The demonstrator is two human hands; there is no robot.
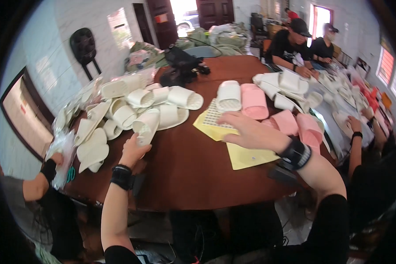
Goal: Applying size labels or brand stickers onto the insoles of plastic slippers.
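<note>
Left hand grips cream slipper at edge of the cream pile on the brown table. Right hand spread wide, empty, over yellow sheets beside pink slippers. Risk: tugging could topple neighbouring slippers; sleeve may drag sheets.

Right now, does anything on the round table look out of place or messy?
The cream slippers lie in a loose heap, some overturned, where the left hand touches one. A black device sits among the footwear. The right hand hovers over yellow sheets.
</note>
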